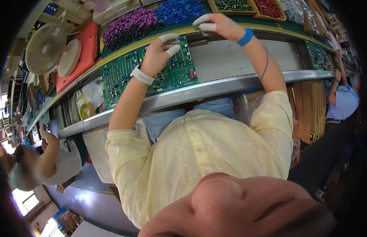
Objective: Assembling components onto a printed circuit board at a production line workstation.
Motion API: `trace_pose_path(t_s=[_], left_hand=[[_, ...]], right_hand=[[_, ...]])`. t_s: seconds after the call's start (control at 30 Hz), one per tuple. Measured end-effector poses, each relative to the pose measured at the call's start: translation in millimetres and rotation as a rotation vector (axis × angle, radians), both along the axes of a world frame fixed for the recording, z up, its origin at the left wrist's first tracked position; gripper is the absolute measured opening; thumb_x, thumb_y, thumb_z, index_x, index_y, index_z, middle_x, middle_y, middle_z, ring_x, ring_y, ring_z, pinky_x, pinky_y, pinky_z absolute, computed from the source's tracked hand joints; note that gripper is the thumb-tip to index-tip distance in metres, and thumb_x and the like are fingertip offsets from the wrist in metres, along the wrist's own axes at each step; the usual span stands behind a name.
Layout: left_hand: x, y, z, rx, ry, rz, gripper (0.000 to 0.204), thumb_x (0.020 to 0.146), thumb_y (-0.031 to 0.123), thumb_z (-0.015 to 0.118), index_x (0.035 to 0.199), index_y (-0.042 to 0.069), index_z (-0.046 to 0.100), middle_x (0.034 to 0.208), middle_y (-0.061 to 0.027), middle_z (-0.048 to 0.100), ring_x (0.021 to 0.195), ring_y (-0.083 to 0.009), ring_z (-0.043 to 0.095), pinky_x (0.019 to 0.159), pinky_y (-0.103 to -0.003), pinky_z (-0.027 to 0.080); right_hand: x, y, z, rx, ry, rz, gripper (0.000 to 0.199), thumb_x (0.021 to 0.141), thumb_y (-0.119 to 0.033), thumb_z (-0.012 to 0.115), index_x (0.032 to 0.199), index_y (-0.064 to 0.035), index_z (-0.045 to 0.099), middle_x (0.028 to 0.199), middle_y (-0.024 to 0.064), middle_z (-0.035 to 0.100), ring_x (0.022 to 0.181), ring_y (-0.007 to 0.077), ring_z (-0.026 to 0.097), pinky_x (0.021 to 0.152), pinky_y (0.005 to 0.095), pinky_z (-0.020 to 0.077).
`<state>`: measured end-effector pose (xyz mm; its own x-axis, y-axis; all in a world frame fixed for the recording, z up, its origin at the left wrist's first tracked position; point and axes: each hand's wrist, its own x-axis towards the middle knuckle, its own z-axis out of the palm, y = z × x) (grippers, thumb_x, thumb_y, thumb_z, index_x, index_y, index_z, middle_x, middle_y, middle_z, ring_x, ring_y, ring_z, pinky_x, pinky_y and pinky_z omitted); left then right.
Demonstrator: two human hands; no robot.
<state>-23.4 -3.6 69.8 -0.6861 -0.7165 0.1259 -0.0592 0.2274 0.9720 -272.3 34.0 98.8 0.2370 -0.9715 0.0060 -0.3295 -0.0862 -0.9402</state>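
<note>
My left hand (160,52), white finger covers on its fingertips and a pale band at the wrist, is over a green circuit board (119,71). Its fingers are curled close together; anything between them is hidden. The board carries many small parts and lies along the line in front of me. Beyond the board's right end, my right hand (223,27) is raised near the parts shelf, with a blue strap around its wrist. Its covered fingertips pinch a small, thin, dark greenish component (197,28), too small to name exactly.
Piles of purple parts (132,19), blue parts (179,11) and black parts lie behind the line; boxes of green parts (233,5) and red parts (268,8) stand farther right. A metal rail (215,81) runs before me. A fan (46,48) stands left. Co-workers sit at both sides.
</note>
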Motion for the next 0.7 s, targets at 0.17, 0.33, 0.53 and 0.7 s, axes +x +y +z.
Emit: trace_pose_path(t_s=[0.17, 0.33, 0.53, 0.7], left_hand=[[4, 15, -2, -0.059, -0.043, 0.155, 0.026, 0.075, 0.007, 0.066, 0.099, -0.001, 0.058, 0.090, -0.0077, 0.063, 0.081, -0.0123, 0.060, 0.074, -0.025, 0.048], [38, 15, -6, -0.016, -0.079, 0.190, 0.019, 0.076, 0.006, 0.065, 0.094, -0.001, 0.061, 0.085, -0.0051, 0.063, 0.077, -0.0102, 0.060, 0.070, -0.023, 0.048], [76, 17, 1, -0.268, -0.299, 0.130, 0.017, 0.073, 0.004, 0.064, 0.090, 0.002, 0.063, 0.081, -0.0082, 0.063, 0.074, -0.0139, 0.061, 0.067, -0.025, 0.048], [79, 14, -12, -0.564, -0.489, -0.029, 0.015, 0.071, 0.007, 0.062, 0.086, 0.005, 0.063, 0.081, -0.0109, 0.062, 0.075, -0.0250, 0.060, 0.067, -0.032, 0.048]], right_hand=[[59, 15, -18, 0.334, -0.353, -0.007, 0.021, 0.085, -0.017, 0.056, 0.102, -0.0053, 0.057, 0.082, -0.0002, 0.057, 0.071, 0.0070, 0.054, 0.060, 0.0202, 0.0433], [89, 14, -27, 0.379, -0.381, 0.061, 0.020, 0.084, -0.017, 0.057, 0.101, -0.0055, 0.057, 0.082, -0.0006, 0.057, 0.068, 0.0065, 0.054, 0.058, 0.0198, 0.0428], [103, 6, -42, 0.269, -0.226, -0.049, 0.017, 0.080, -0.016, 0.063, 0.092, -0.0045, 0.060, 0.078, -0.0004, 0.057, 0.065, 0.0060, 0.051, 0.056, 0.0209, 0.0431], [107, 0, -48, 0.140, 0.017, 0.085, 0.018, 0.078, -0.014, 0.065, 0.091, -0.0018, 0.062, 0.080, 0.0042, 0.061, 0.071, 0.0121, 0.056, 0.064, 0.0253, 0.0466]])
